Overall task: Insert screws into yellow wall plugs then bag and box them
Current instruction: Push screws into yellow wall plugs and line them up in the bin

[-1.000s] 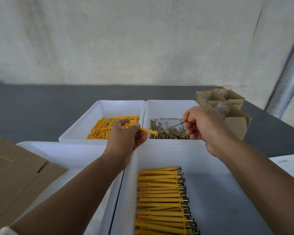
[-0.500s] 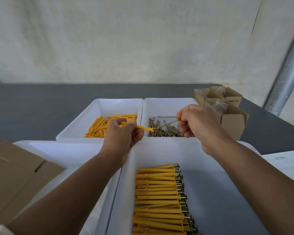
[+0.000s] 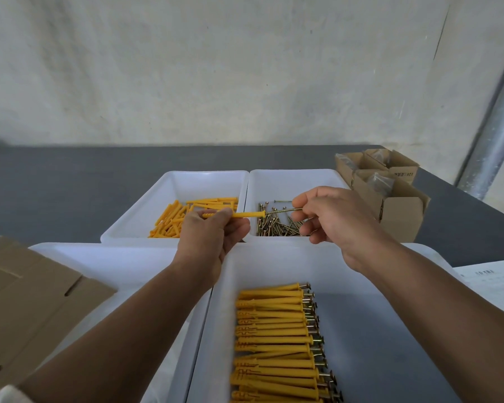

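Two hands meet over the white trays (image 3: 204,172): the left hand (image 3: 210,242) pinches a yellow wall plug (image 3: 239,214), and the right hand (image 3: 332,219) pinches a screw (image 3: 282,210) at its mouth. Keeping both aligned should seat it cleanly.

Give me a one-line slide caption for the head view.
Left hand holds a yellow wall plug; right hand pinches a screw, tip at the plug's open end.

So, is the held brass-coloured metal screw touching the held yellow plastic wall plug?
Touching. Head view shows the tip of the screw meeting the flared end of the wall plug, no gap.
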A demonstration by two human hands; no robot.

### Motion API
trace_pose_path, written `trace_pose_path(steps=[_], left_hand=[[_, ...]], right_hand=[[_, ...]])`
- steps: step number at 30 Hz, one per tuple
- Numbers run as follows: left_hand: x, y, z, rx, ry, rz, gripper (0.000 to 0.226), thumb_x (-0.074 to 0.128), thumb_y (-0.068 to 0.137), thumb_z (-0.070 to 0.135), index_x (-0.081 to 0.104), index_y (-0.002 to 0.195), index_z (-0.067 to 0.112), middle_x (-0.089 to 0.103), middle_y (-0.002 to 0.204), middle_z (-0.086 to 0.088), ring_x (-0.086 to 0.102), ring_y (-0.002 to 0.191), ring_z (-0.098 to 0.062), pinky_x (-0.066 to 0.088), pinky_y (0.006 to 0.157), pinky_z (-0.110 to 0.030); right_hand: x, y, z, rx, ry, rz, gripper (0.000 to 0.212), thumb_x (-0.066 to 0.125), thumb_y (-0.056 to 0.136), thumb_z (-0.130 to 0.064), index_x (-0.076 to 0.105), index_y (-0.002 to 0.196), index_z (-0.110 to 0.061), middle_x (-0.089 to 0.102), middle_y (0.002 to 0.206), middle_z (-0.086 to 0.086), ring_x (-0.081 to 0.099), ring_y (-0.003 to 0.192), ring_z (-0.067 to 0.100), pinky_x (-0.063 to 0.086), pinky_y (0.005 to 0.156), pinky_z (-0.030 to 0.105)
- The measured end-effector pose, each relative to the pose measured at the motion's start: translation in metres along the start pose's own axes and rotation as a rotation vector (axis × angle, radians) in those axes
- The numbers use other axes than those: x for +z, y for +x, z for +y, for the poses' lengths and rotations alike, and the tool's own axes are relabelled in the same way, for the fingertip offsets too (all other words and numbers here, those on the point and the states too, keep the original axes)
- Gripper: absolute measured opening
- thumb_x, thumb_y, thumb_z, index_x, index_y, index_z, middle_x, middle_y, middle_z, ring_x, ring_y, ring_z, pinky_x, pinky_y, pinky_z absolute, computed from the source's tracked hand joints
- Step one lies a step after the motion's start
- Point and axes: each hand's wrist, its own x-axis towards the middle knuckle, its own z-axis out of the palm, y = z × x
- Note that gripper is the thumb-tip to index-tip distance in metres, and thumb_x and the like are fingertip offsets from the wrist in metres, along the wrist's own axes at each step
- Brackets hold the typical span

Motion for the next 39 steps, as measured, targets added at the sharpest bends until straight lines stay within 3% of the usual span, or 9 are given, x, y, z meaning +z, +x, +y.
trace_pose_path(steps=[5, 10, 21, 26, 30, 36, 39], left_hand=[[0.001, -0.001, -0.001, 0.017, 0.059, -0.005, 0.008, 0.055, 0.097, 0.006, 0.054, 0.093, 0.001, 0.069, 0.061, -0.009, 0.072, 0.063, -0.017, 0.056, 0.055, -0.024], [0.004, -0.004, 0.000, 0.017, 0.108, -0.015, 0.019, 0.057, 0.097, 0.007, 0.051, 0.111, -0.003, 0.070, 0.069, -0.013, 0.072, 0.065, -0.018, 0.056, 0.055, -0.024], [0.007, -0.012, 0.000, 0.034, 0.255, -0.092, 0.028, 0.060, 0.095, 0.009, 0.046, 0.118, -0.001, 0.073, 0.070, -0.011, 0.072, 0.066, -0.018, 0.056, 0.055, -0.023], [0.007, -0.011, -0.001, 0.039, 0.302, -0.114, 0.020, 0.062, 0.093, 0.007, 0.048, 0.107, 0.005, 0.072, 0.066, -0.008, 0.072, 0.065, -0.018, 0.056, 0.056, -0.024], [0.006, -0.012, -0.003, 0.064, 0.388, -0.148, 0.017, 0.063, 0.092, 0.006, 0.048, 0.100, 0.008, 0.071, 0.067, -0.008, 0.072, 0.066, -0.019, 0.058, 0.058, -0.026], [0.007, -0.013, -0.006, 0.118, 0.459, -0.072, 0.035, 0.076, 0.074, 0.014, 0.053, 0.100, 0.008, 0.066, 0.089, -0.012, 0.070, 0.087, -0.026, 0.059, 0.083, -0.038], [0.007, -0.014, -0.006, 0.117, 0.412, -0.055, 0.029, 0.074, 0.079, 0.011, 0.054, 0.099, 0.009, 0.064, 0.101, -0.016, 0.068, 0.093, -0.027, 0.056, 0.092, -0.042]], right_hand=[[0.000, -0.001, 0.000, 0.023, -0.023, -0.069, 0.026, 0.047, 0.087, -0.001, 0.068, 0.090, -0.016, 0.074, 0.079, 0.004, 0.063, 0.055, 0.013, 0.050, 0.051, 0.026], [0.001, -0.002, 0.002, 0.017, -0.094, -0.135, 0.025, 0.047, 0.090, -0.002, 0.067, 0.095, -0.017, 0.075, 0.081, 0.003, 0.066, 0.054, 0.012, 0.050, 0.048, 0.023], [0.003, -0.009, 0.000, -0.054, -0.324, -0.329, 0.020, 0.050, 0.095, -0.013, 0.062, 0.100, -0.027, 0.073, 0.083, -0.003, 0.069, 0.060, 0.010, 0.051, 0.051, 0.021], [0.005, -0.013, -0.001, -0.226, -0.632, -0.311, 0.008, 0.055, 0.096, -0.034, 0.060, 0.092, -0.030, 0.068, 0.083, -0.007, 0.068, 0.062, 0.006, 0.047, 0.051, 0.024], [0.004, -0.014, -0.003, -0.290, -0.779, -0.296, 0.010, 0.061, 0.094, -0.035, 0.063, 0.085, -0.031, 0.064, 0.079, -0.008, 0.066, 0.077, 0.011, 0.047, 0.059, 0.025], [-0.005, -0.016, -0.007, -0.206, -0.905, -0.405, 0.009, 0.063, 0.093, -0.028, 0.067, 0.084, -0.028, 0.070, 0.076, -0.004, 0.070, 0.064, 0.008, 0.060, 0.067, 0.032], [-0.005, -0.020, -0.004, -0.182, -1.002, -0.498, 0.006, 0.063, 0.094, -0.025, 0.068, 0.090, -0.026, 0.070, 0.077, -0.004, 0.069, 0.058, 0.005, 0.056, 0.060, 0.023]])
